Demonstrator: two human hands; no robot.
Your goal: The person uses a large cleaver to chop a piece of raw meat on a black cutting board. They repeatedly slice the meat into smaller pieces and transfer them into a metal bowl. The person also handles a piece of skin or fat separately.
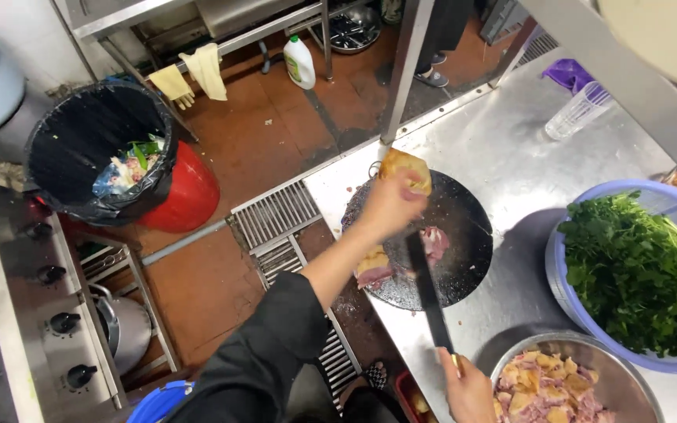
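Overhead, steel counter (511,164) meets red tiled floor (268,133) and floor grate (276,215).

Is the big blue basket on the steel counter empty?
No: the blue basket is heaped with leafy green herbs, next to a metal bowl of chopped meat.

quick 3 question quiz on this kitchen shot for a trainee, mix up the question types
1. True or false: the left hand holds a piece of meat above the round dark chopping board.
2. What does the right hand grip? A) ladle B) cleaver C) tongs
3. What fills the blue basket?

Key
1. True
2. B
3. Leafy green herbs
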